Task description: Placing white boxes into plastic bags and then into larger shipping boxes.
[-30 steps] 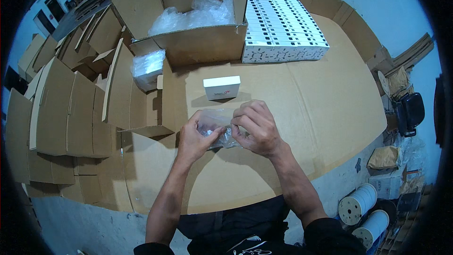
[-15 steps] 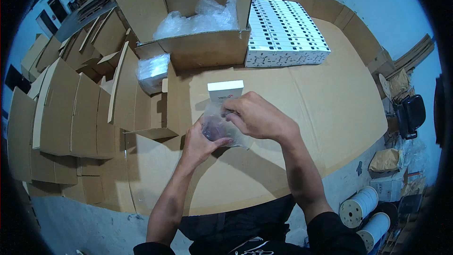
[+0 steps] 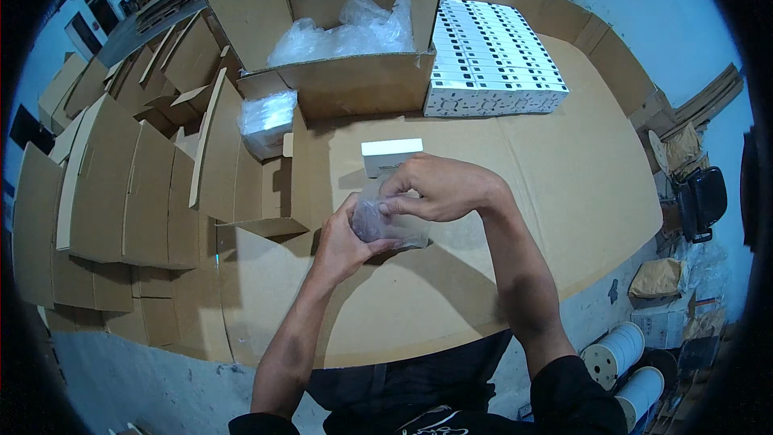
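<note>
A clear, crinkled plastic bag (image 3: pixel 373 222) is held low over the cardboard-covered table, in front of me. My left hand (image 3: pixel 342 243) is wrapped round its left side, with the thumb along the lower edge. From the right, my right hand (image 3: pixel 447 187) reaches over the bag, its thumb and curled fingers closed on the upper part. Whether anything is inside the bag I cannot make out. Just beyond my hands a small white box (image 3: pixel 392 155) stands on the table; its lower part is partly hidden by my right hand.
A large open carton (image 3: pixel 354 80) holds clear plastic bags (image 3: pixel 342 39) at the back. Beside it sits a block of white patterned boxes (image 3: pixel 495 97). An open carton (image 3: pixel 274 193) at left has wrapped packs (image 3: pixel 267 122) in it. Cable spools (image 3: pixel 613 353) stand on the floor, lower right.
My right hand's thumb and fingers have shifted over the bag, and its wrist has risen slightly. The left hand keeps its hold. The whole view has shifted a little.
</note>
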A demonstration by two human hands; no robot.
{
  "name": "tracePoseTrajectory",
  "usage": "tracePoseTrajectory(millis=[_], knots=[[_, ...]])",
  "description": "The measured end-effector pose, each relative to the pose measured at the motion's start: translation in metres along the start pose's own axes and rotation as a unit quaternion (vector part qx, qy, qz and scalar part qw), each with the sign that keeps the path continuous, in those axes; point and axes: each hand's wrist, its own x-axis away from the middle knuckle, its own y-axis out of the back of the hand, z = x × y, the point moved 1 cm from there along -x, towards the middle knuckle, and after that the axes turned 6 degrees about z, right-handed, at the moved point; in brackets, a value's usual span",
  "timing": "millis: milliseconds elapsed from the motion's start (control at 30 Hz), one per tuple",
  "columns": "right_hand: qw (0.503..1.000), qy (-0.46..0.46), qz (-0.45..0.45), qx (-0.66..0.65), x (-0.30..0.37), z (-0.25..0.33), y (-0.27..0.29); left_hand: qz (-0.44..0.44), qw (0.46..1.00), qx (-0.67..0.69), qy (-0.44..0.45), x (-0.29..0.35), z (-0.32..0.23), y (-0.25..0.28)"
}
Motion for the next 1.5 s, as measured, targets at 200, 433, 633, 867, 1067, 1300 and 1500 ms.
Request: tracePoseTrajectory(millis=[200,433,633,867,1067,1300,1500], knots=[[0.997,-0.014,0.03,-0.074,-0.001,-0.005,-0.002,-0.011,1.0,-0.004,-0.01,0.002,-0.005,-0.001],[0.987,0.084,-0.084,-0.112,0.004,0.001,-0.005,0.009,0.998,0.057,-0.016,0.0,0.002,-0.002],[0.995,-0.06,-0.069,0.04,0.004,0.016,-0.003,-0.009,1.0,0.0,0.004,0.0,0.0,0.001],[0.974,0.032,-0.218,0.06,0.007,0.01,0.002,-0.019,0.999,0.038,0.024,0.002,0.006,0.0],[0.8,0.109,-0.477,-0.347,0.011,-0.044,-0.028,-0.068,0.997,-0.045,-0.019,-0.001,-0.001,0.0],[0.827,0.04,-0.54,-0.152,0.018,-0.073,-0.037,-0.094,0.994,-0.02,-0.044,-0.004,0.016,0.0],[0.896,-0.035,-0.414,-0.159,0.018,-0.07,-0.045,-0.094,0.995,-0.002,-0.015,-0.005,0.014,-0.001]])
